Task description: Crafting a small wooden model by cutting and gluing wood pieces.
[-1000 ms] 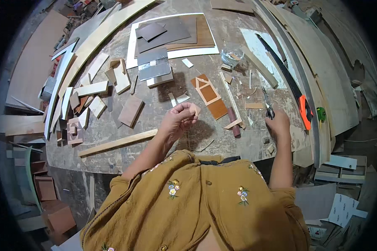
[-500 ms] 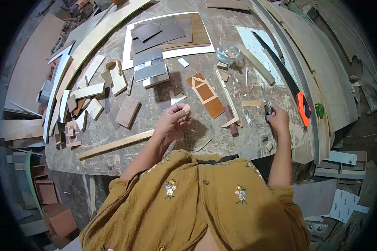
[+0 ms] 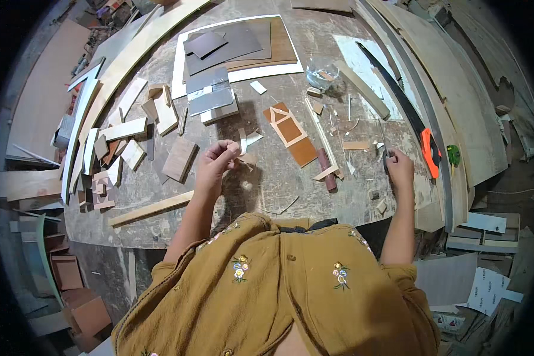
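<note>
My left hand (image 3: 218, 160) is closed in a pinch over the table, next to a white strip (image 3: 242, 141) and a small tan piece (image 3: 248, 160); what its fingertips hold I cannot make out. My right hand (image 3: 401, 172) grips scissors (image 3: 384, 155), blades pointing away from me. Between my hands lie an orange-brown panel with pale strips forming a frame (image 3: 291, 135), a thin wooden stick (image 3: 316, 124), a reddish-brown cylinder (image 3: 326, 171) and scattered small offcuts. A flat tan piece (image 3: 355, 145) lies left of the scissors.
Wood blocks (image 3: 133, 154) crowd the table's left, with a long batten (image 3: 148, 207) in front. Stacked sheets (image 3: 237, 47), a clear container (image 3: 322, 76), a saw with orange handle (image 3: 430, 154) and a tape measure (image 3: 453, 155) lie around the back and right. Long boards line both sides.
My left hand has moved leftward, and the tan piece it held no longer clearly shows in its fingertips. My right hand has shifted slightly right with the scissors, whose blades are turned more upright.
</note>
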`<act>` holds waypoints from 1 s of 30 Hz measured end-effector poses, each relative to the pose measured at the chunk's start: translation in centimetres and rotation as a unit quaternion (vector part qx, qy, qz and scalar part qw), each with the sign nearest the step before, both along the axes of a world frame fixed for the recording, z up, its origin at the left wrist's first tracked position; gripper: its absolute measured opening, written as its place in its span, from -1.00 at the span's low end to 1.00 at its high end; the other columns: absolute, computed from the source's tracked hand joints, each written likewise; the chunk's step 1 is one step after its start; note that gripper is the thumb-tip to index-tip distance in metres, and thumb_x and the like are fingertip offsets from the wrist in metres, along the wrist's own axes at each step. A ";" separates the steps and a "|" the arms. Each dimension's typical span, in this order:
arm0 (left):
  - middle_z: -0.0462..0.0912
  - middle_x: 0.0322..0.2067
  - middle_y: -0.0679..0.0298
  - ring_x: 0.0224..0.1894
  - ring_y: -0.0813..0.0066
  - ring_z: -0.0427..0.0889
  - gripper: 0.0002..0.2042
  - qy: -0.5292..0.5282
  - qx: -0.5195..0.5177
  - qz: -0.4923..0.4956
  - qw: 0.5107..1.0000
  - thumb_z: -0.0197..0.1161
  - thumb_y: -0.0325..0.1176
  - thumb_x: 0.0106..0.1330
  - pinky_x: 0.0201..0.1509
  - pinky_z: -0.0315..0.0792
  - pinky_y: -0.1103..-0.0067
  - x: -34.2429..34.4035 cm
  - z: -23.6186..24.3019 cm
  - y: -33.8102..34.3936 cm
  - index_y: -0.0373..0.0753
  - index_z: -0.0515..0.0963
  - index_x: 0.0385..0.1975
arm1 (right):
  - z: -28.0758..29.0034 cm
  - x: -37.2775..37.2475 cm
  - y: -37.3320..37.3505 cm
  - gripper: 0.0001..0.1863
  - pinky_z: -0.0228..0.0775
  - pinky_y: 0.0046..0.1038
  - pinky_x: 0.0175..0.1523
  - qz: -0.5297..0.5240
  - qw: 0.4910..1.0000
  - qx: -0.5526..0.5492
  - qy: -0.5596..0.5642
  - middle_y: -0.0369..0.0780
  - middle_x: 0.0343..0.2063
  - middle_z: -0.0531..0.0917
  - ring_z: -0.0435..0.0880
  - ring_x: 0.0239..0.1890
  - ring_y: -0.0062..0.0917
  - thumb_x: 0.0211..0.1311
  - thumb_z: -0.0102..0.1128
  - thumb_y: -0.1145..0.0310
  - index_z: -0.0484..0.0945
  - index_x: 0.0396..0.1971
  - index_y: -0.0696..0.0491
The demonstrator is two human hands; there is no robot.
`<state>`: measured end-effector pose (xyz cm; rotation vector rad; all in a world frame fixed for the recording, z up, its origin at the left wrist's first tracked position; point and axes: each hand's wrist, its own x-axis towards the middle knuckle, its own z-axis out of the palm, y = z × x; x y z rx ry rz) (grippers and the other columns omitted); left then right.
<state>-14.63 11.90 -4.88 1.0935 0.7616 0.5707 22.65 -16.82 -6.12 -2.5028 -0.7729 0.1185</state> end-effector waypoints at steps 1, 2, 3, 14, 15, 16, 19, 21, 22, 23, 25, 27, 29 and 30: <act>0.57 -0.44 0.41 -0.44 0.66 0.52 -0.87 0.006 0.017 0.007 1.000 0.26 -0.30 0.26 -0.31 0.38 0.72 0.0 -0.2 0.0 -0.20 0.56 -0.31 | 0.3 -0.1 0.3 -0.65 0.43 -0.31 -0.29 -0.007 1.000 -0.030 -0.006 -0.03 -0.49 0.64 0.63 -0.41 -0.21 0.00 0.23 0.37 0.60 -0.15 0.09; 0.58 -0.44 0.41 -0.43 0.66 0.52 -0.86 0.013 0.032 0.005 0.999 0.25 -0.29 0.27 -0.30 0.38 0.71 -0.1 -0.3 0.1 -0.21 0.56 -0.29 | 0.7 -0.3 0.6 -0.64 0.43 -0.30 -0.28 -0.015 0.998 -0.060 -0.012 -0.03 -0.48 0.64 0.64 -0.40 -0.21 0.00 0.24 0.36 0.60 -0.14 0.08; 0.58 -0.43 0.41 -0.42 0.66 0.52 -0.85 0.019 0.048 0.002 0.999 0.24 -0.29 0.27 -0.30 0.38 0.71 -0.3 -0.3 0.2 -0.22 0.57 -0.28 | 0.8 -0.3 0.8 -0.62 0.44 -0.29 -0.27 0.006 0.997 -0.064 -0.049 -0.03 -0.45 0.65 0.64 -0.39 -0.19 -0.01 0.26 0.34 0.60 -0.12 0.09; 0.62 -0.27 0.34 -0.28 0.63 0.55 -0.81 0.118 0.173 0.063 0.976 0.15 -0.42 0.31 -0.20 0.43 0.65 -2.3 -2.4 1.6 -0.33 0.58 -0.15 | 2.9 0.3 3.6 -0.76 0.41 -0.07 -0.09 0.003 0.943 -0.319 -0.093 0.07 -0.32 0.62 0.60 -0.19 -0.03 0.12 -0.02 0.42 0.66 -0.34 0.09; 0.62 -0.34 0.31 -0.30 0.58 0.57 -0.82 0.138 0.248 0.063 0.957 0.15 -0.47 0.28 -0.22 0.44 0.63 -2.2 -2.2 1.6 -0.34 0.58 -0.18 | 2.3 1.2 3.9 -0.77 0.42 -0.08 -0.10 0.020 0.952 -0.276 -0.133 0.09 -0.37 0.62 0.60 -0.24 -0.02 0.09 -0.02 0.44 0.66 -0.40 0.10; 0.61 -0.41 0.28 -0.33 0.53 0.59 -0.83 0.160 0.321 0.063 0.931 0.14 -0.51 0.24 -0.24 0.44 0.61 -2.0 -1.8 1.5 -0.36 0.59 -0.22 | 2.9 1.0 5.3 -0.77 0.42 -0.11 -0.10 0.038 0.961 -0.225 -0.159 0.07 -0.37 0.62 0.60 -0.24 -0.02 0.08 -0.01 0.43 0.66 -0.39 0.10; 0.60 -0.35 0.15 -0.30 0.40 0.62 -0.85 0.216 0.401 0.040 0.889 0.10 -0.56 0.20 -0.22 0.45 0.60 -1.9 -0.3 0.9 -0.39 0.58 -0.29 | 3.2 -0.5 10.8 -0.76 0.43 -0.19 -0.07 0.121 0.975 -0.107 -0.156 -0.02 -0.33 0.63 0.59 -0.21 -0.06 0.08 0.03 0.38 0.67 -0.33 0.07; 0.60 -0.35 0.11 -0.35 0.28 0.63 -0.83 0.255 0.439 0.033 0.861 0.08 -0.59 0.20 -0.25 0.46 0.57 -2.0 0.2 0.5 -0.35 0.58 -0.26 | 2.9 -1.7 13.9 -0.75 0.42 -0.21 -0.03 0.212 0.971 -0.037 -0.105 -0.10 -0.21 0.62 0.58 -0.15 -0.11 0.13 0.04 0.32 0.67 -0.27 0.02; 0.60 -0.35 0.11 -0.36 0.26 0.64 -0.82 0.265 0.447 0.033 0.854 0.07 -0.59 0.20 -0.27 0.47 0.56 -1.8 0.5 0.2 -0.33 0.58 -0.25 | 2.6 -2.3 15.4 -0.74 0.41 -0.22 -0.01 0.235 0.965 -0.062 -0.098 -0.13 -0.15 0.60 0.57 -0.12 -0.14 0.16 0.02 0.34 0.66 -0.23 -0.02; 0.60 -0.35 0.12 -0.34 0.22 0.65 -0.81 0.283 0.450 0.020 0.847 0.08 -0.60 0.20 -0.29 0.48 0.52 -1.7 1.2 0.0 -0.32 0.58 -0.23 | 2.4 -3.0 16.5 -0.73 0.40 -0.23 0.01 0.259 0.958 -0.088 -0.091 -0.16 -0.08 0.58 0.56 -0.09 -0.17 0.19 0.00 0.35 0.64 -0.18 -0.06; 0.59 -0.31 0.10 -0.30 0.09 0.63 -0.81 0.285 0.466 0.025 0.837 0.11 -0.54 0.18 -0.25 0.47 0.39 -2.1 0.4 0.1 -0.27 0.57 -0.23 | 1.5 -3.8 18.2 -0.69 0.39 -0.24 0.05 0.312 0.942 -0.037 -0.121 -0.19 -0.01 0.54 0.54 -0.04 -0.22 0.21 -0.04 0.41 0.61 -0.10 -0.11; 0.59 -0.30 0.09 -0.27 0.06 0.62 -0.80 0.291 0.466 0.014 0.836 0.12 -0.55 0.18 -0.23 0.47 0.36 -2.6 0.1 0.2 -0.27 0.57 -0.21 | 0.8 -3.9 18.8 -0.65 0.38 -0.24 0.06 0.326 0.934 -0.031 -0.142 -0.19 -0.01 0.55 0.51 -0.02 -0.23 0.20 -0.07 0.44 0.61 -0.08 -0.17; 0.59 -0.31 0.08 -0.25 0.04 0.60 -0.79 0.310 0.477 0.013 0.822 0.14 -0.56 0.15 -0.21 0.46 0.34 -3.1 -0.2 0.4 -0.27 0.58 -0.21 | 0.1 -3.5 19.2 -0.67 0.41 -0.26 0.02 0.325 0.931 -0.039 -0.161 -0.20 -0.06 0.56 0.52 -0.03 -0.24 0.18 0.00 0.41 0.61 -0.09 -0.16; 0.59 -0.32 0.08 -0.25 0.04 0.59 -0.79 0.319 0.479 0.015 0.818 0.15 -0.56 0.14 -0.20 0.46 0.34 -3.3 0.1 0.2 -0.27 0.58 -0.22 | 0.2 -3.4 19.0 -0.69 0.42 -0.26 0.00 0.326 0.931 -0.042 -0.159 -0.21 -0.10 0.57 0.52 -0.04 -0.25 0.16 0.05 0.40 0.61 -0.10 -0.16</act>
